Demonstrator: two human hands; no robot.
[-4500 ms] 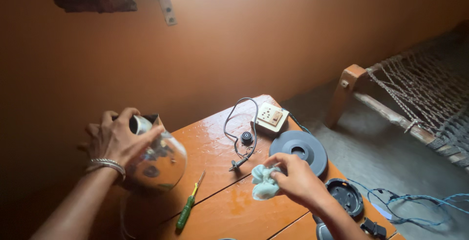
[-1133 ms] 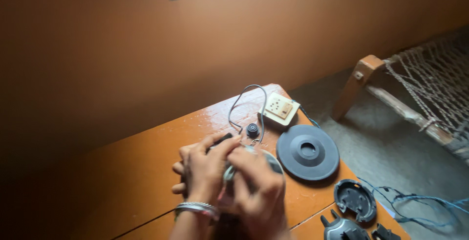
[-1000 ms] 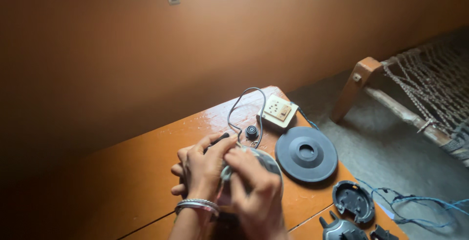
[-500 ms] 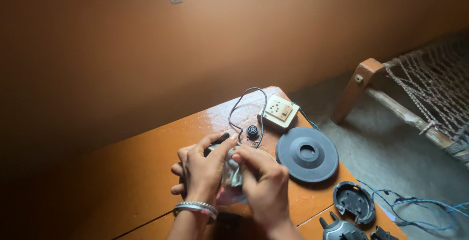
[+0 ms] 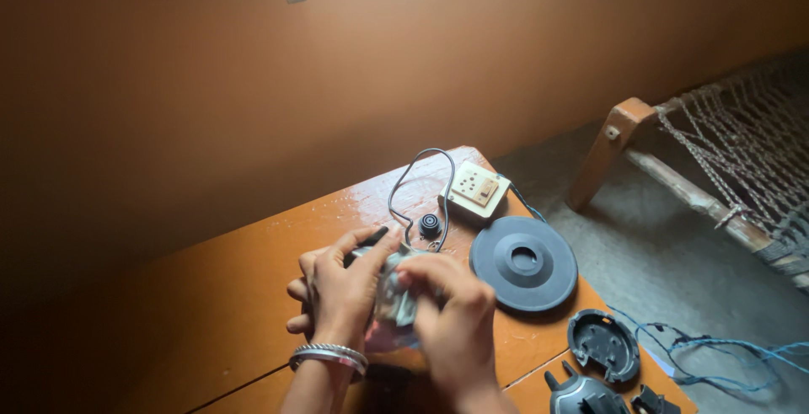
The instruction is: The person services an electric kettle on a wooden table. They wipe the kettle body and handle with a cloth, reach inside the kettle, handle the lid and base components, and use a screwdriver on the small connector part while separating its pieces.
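My left hand [image 5: 337, 292] and right hand [image 5: 455, 321] cover most of the shiny metal body [image 5: 389, 304], so I can't make out its shape. The black handle piece [image 5: 581, 395] runs off the bottom edge.

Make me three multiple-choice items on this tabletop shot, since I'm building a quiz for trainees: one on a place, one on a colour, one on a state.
1. Where does the round dark grey disc lie?
A. on the floor
B. on the wooden table, right of the hands
C. on the rope cot

2. What colour is the switch-and-socket box?
A. cream
B. red
C. green

3. How do the hands stand?
A. both flat on the table
B. left hand and right hand both closed around a shiny metal vessel
C. only the right hand holds something

Answers:
1 B, the disc rests on the tabletop near its right edge.
2 A, its face is pale cream against the orange wood.
3 B, fingers of both hands wrap the vessel between them.
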